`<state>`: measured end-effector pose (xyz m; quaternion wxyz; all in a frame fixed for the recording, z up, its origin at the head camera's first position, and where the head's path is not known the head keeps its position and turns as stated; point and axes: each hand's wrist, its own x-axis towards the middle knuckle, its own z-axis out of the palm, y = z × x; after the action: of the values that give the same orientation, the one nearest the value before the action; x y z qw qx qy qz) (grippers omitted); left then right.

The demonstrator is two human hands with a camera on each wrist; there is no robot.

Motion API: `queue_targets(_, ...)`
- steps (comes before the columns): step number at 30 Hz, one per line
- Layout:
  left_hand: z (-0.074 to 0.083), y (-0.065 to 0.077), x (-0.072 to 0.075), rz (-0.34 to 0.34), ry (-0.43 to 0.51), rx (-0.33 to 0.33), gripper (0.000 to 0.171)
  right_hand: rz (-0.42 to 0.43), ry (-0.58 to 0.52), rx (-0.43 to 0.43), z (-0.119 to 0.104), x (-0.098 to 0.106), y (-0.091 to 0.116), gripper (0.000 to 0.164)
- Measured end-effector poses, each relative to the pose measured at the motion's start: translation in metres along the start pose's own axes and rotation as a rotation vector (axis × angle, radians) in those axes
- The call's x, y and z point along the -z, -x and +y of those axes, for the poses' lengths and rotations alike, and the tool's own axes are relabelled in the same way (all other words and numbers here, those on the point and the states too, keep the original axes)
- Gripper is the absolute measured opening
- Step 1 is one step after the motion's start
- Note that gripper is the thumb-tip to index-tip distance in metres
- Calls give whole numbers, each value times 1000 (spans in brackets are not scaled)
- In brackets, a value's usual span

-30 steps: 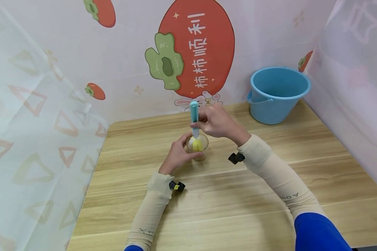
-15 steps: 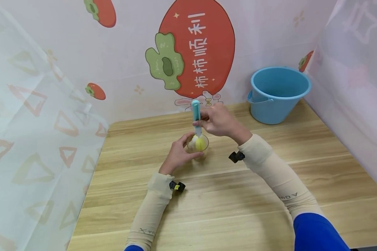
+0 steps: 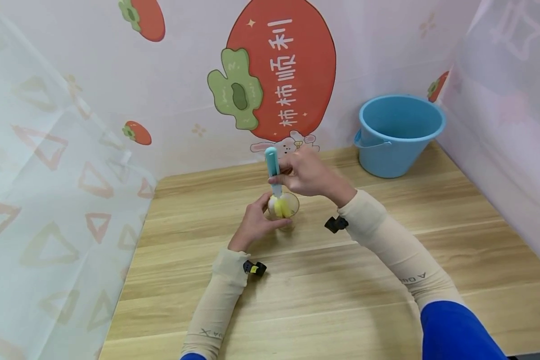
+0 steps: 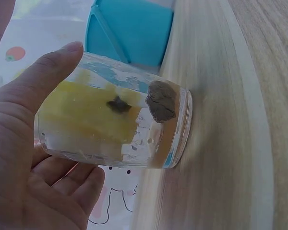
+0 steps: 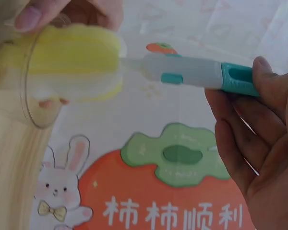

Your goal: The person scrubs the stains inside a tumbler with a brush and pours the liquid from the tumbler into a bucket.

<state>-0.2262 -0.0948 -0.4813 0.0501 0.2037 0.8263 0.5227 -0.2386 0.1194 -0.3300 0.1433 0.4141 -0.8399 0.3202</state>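
My left hand (image 3: 254,220) grips a clear drinking glass (image 4: 144,136), thumb on one side and fingers on the other. The glass stands on the wooden table. A brown lump-like patch (image 4: 161,101) shows near its base, and a smaller dark spot (image 4: 118,105) shows over the yellow sponge. My right hand (image 3: 309,172) pinches the teal handle (image 3: 272,161) of a sponge bottle brush between thumb and fingers. The brush's yellow-and-white sponge head (image 5: 77,52) is partly inside the glass, its handle end sticking out above the rim. In the right wrist view the sponge is blurred.
A light blue bucket (image 3: 387,155) with a handle stands at the table's back right corner. The wood-grain table (image 3: 324,305) meets a printed backdrop (image 3: 184,90) behind, and similar sheets hang at both sides. Small black devices (image 3: 336,224) are strapped to both wrists.
The brush handle first leaned slightly right, then swung left, with the right hand moving along. The sponge shifted inside the glass. My left hand has kept its hold on the glass.
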Motion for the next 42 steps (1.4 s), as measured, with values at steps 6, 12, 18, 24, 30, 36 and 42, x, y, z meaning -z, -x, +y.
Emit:
queue_targets(6, 2, 0, -2, 14, -5, 37, 84, 25, 93, -34, -1, 5, 0, 20)
queue_targets(12, 0, 1, -1, 3, 17, -4, 83, 57, 47, -14, -4, -2, 1, 19)
queue_targets(18, 0, 1, -1, 3, 0, 15, 86, -58, 31, -48, 0, -7, 4, 18)
queue_targets(24, -1, 0, -1, 2, 17, 5, 84, 37, 71, -9, -8, 3, 1, 17)
queue_targets(30, -1, 1, -1, 5, 3, 12, 83, -115, 30, -80, -4, 1, 1, 19)
queue_targets(36, 0, 0, -2, 10, 1, 34, 84, 28, 70, -75, -4, 13, -2, 18)
queue_targets(42, -1, 0, -1, 1, 44, 7, 86, -98, 72, -88, -3, 5, -4, 19)
